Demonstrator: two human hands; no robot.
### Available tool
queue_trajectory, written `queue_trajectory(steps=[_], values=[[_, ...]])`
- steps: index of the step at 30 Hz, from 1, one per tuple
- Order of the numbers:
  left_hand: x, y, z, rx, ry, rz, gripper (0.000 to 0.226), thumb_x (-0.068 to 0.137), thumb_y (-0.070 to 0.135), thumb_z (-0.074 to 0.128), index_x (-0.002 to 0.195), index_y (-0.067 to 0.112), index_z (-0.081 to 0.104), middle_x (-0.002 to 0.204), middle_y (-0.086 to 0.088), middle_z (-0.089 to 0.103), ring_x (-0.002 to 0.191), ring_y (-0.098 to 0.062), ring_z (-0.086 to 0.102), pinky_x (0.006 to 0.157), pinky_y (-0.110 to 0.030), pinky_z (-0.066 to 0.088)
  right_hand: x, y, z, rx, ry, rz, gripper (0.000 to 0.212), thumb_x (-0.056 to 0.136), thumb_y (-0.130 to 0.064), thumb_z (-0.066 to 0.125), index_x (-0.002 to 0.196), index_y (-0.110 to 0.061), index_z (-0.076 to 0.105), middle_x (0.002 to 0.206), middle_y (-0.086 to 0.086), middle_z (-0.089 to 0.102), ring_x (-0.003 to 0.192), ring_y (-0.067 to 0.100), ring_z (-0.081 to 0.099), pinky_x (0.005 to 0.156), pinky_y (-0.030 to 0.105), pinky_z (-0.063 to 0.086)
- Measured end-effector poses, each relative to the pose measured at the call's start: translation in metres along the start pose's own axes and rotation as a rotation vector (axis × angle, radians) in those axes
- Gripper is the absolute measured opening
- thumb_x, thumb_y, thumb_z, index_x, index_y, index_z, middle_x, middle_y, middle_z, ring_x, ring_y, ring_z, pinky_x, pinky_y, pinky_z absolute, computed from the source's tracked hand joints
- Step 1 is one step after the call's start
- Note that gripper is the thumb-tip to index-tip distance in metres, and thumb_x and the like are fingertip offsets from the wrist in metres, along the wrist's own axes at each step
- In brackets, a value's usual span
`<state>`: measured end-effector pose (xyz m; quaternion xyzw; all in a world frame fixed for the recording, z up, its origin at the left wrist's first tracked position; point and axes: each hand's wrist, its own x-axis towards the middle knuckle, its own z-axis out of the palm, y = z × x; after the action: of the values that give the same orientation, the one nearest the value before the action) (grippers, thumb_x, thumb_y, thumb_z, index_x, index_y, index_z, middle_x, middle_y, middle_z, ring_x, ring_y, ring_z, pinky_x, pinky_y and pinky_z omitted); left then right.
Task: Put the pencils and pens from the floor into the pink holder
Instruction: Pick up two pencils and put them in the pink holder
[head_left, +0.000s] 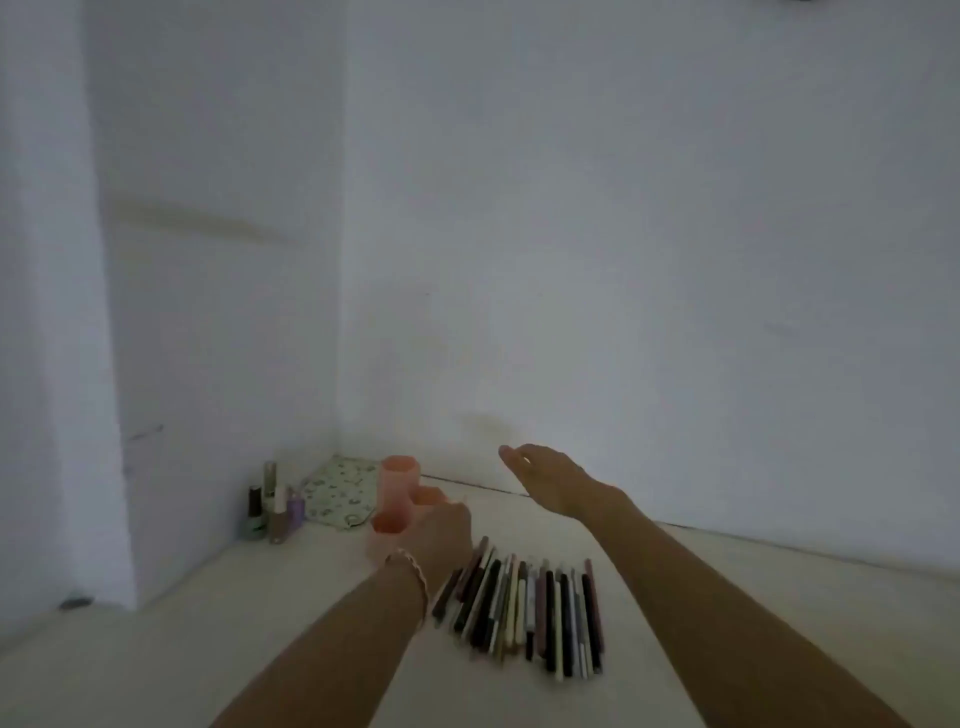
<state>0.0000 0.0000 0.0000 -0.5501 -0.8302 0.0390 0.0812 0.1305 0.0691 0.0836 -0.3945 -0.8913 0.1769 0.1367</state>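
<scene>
Left hand rests at pink holder, grip indiscernible; right hand raised, fingers loosely spread, empty; pencils on floor.

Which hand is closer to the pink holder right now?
Left. The left hand is right at the pink holder, seemingly touching it; the right hand hovers off to its right, clearly apart.

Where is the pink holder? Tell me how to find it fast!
Look to the corner where the two white walls meet the floor. Small bottles stand at the left, then a patterned pouch, then the pink holder, right by the left hand. It is the only pink thing there, made of joined open tubes of different heights.
</scene>
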Motion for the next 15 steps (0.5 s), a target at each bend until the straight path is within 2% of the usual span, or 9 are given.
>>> queue_trajectory(steps=[2,5,9,12,15], values=[[0.006,0.002,0.018,-0.115,-0.008,-0.038,0.029,0.099,0.015,0.036,0.114,0.003,0.058,0.116,-0.013,0.063,0.105,-0.028,0.062,0.083,-0.034,0.049,0.010,0.006,0.012,-0.012,-0.024,0.012,0.063,0.098,-0.059,0.024,0.134,-0.014,0.051,0.139,0.007,0.052,0.126,0.027,0.048,0.109,0.047,0.033],[0.013,0.009,0.041,-0.247,0.002,-0.053,0.029,0.102,0.021,0.034,0.114,0.007,0.056,0.115,-0.009,0.063,0.104,-0.023,0.062,0.074,-0.027,0.039,0.025,0.019,0.032,0.005,-0.048,0.017,0.058,0.099,-0.054,0.029,0.129,-0.011,0.055,0.134,0.009,0.056,0.122,0.028,0.051,0.107,0.047,0.036],[0.026,0.012,0.059,-0.391,-0.027,-0.087,0.025,0.101,0.019,0.037,0.113,0.009,0.056,0.116,-0.008,0.063,0.103,-0.021,0.062,0.079,-0.024,0.043,0.046,0.030,0.052,0.044,-0.038,0.027,0.049,0.100,-0.047,0.035,0.127,-0.013,0.057,0.133,0.007,0.057,0.121,0.025,0.053,0.106,0.045,0.039],[0.032,0.011,0.070,-0.458,-0.042,-0.096,0.027,0.102,0.027,0.038,0.113,0.010,0.056,0.112,-0.007,0.063,0.097,-0.020,0.062,0.083,-0.024,0.048,0.057,0.034,0.068,0.108,-0.023,0.034,0.044,0.099,-0.043,0.039,0.127,-0.014,0.057,0.134,0.006,0.057,0.122,0.023,0.052,0.105,0.042,0.040],[0.037,0.008,0.070,-0.446,-0.044,-0.092,0.024,0.101,0.025,0.040,0.113,0.010,0.055,0.115,-0.005,0.060,0.094,-0.017,0.057,0.075,-0.023,0.040,0.066,0.039,0.082,0.154,0.002,0.053,0.041,0.099,-0.041,0.040,0.124,-0.015,0.058,0.130,0.005,0.059,0.118,0.022,0.054,0.103,0.041,0.042]])
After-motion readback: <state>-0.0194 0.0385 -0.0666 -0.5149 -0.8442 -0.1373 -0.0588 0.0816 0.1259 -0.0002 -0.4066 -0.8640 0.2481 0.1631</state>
